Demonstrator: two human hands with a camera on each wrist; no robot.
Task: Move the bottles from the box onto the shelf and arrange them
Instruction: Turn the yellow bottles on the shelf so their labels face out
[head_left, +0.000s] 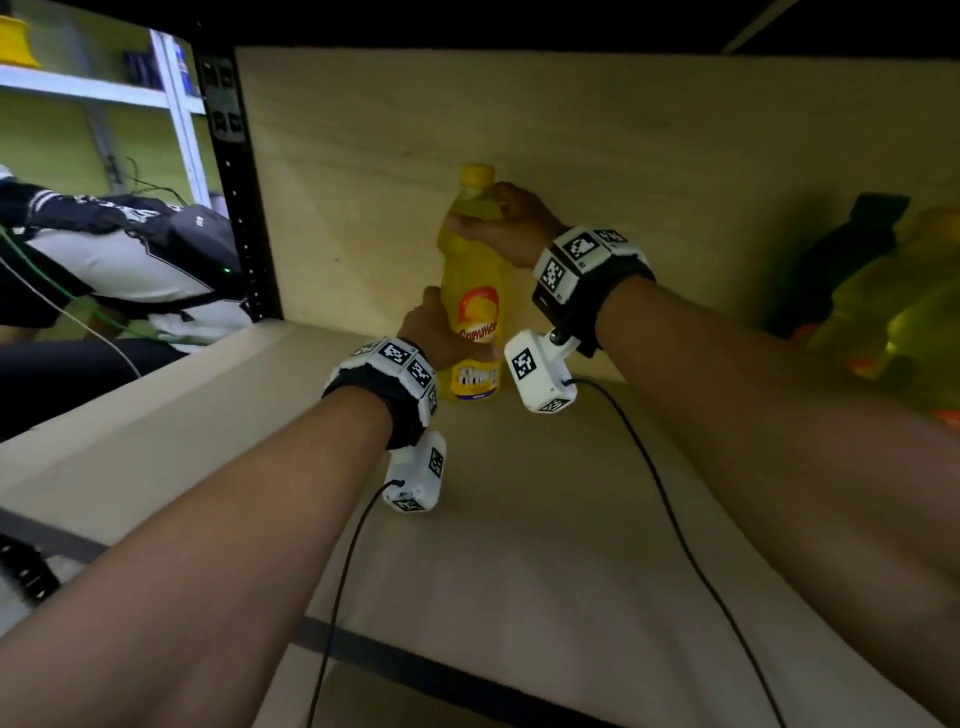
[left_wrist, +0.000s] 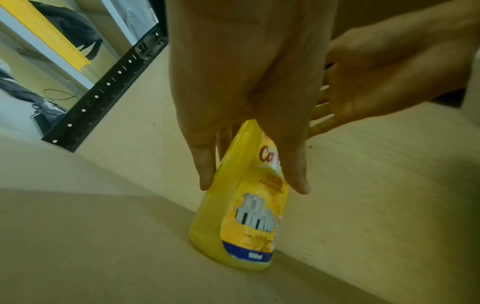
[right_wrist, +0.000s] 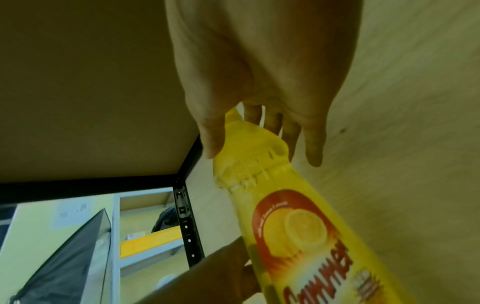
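A tall yellow bottle (head_left: 474, 291) with a yellow cap and a red-and-yellow label stands upright on the wooden shelf board (head_left: 519, 519), close to the back panel. My left hand (head_left: 434, 330) grips its lower body, fingers and thumb wrapped round the label (left_wrist: 259, 209). My right hand (head_left: 501, 221) holds the neck and shoulder just under the cap; in the right wrist view the thumb and fingers (right_wrist: 314, 144) straddle the ribbed shoulder of the bottle (right_wrist: 293, 226). The bottle's base (left_wrist: 233, 257) rests on the shelf.
Several blurred yellow-green bottles with dark tops (head_left: 893, 306) stand at the shelf's right end. A black perforated upright (head_left: 241, 218) bounds the shelf on the left. Beyond it are a dark bag (head_left: 156, 244) and a white rack (head_left: 176, 104). Cables trail from both wrist cameras.
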